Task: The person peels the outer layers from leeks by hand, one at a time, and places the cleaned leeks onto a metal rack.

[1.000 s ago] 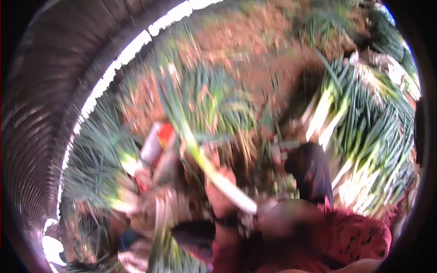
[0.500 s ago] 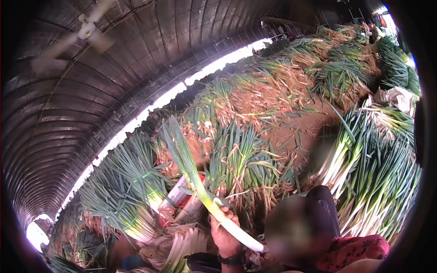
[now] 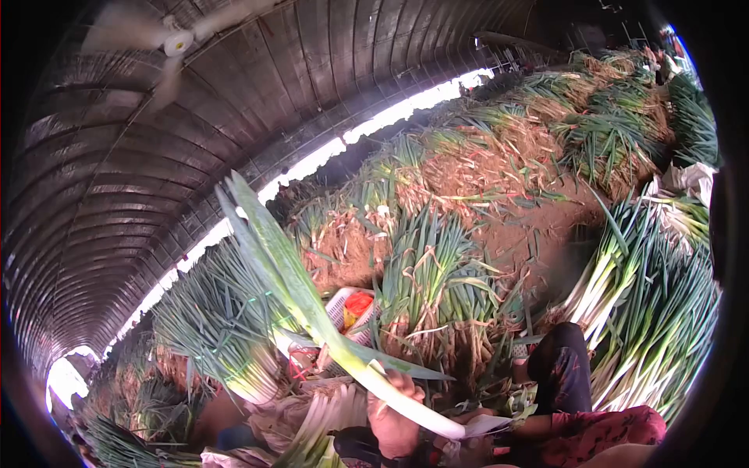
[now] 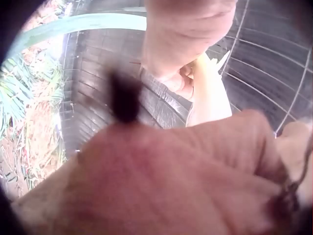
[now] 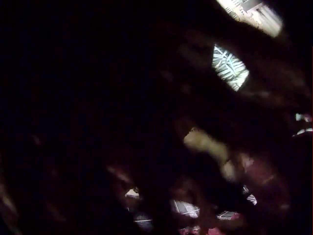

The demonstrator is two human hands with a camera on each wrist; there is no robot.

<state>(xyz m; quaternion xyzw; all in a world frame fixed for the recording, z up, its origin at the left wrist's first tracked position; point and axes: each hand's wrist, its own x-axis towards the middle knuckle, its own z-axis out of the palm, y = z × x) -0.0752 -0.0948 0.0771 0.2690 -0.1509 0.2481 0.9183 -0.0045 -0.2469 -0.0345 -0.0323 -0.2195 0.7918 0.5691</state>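
A long leek (image 3: pixel 312 312) slants across the head view, its green leaves up and left, its white end low at centre. My left hand (image 3: pixel 394 421) grips the white shaft, fingers curled round it. Beside the white end is my right hand (image 3: pixel 477 416), mostly hidden, near a pale, pointed flat piece (image 3: pixel 490 426); its grip cannot be made out. In the left wrist view a hand (image 4: pixel 188 39) holds the pale shaft (image 4: pixel 210 95), with another hand (image 4: pixel 161 176) blurred and large in front. The right wrist view is very dark.
Tied leeks (image 3: pixel 222 312) stand at the left, beside a basket (image 3: pixel 363 331) with a red item. More leeks stand ahead (image 3: pixel 429 281) and at the right (image 3: pixel 655 312). Cut leeks (image 3: pixel 328 421) lie low in front. A bent knee (image 3: pixel 560 366) is at the right.
The head view has steadied and tilted up, bringing the roof and fan into view. The leek stays in my left hand; its leaves now reach farther left and look larger.
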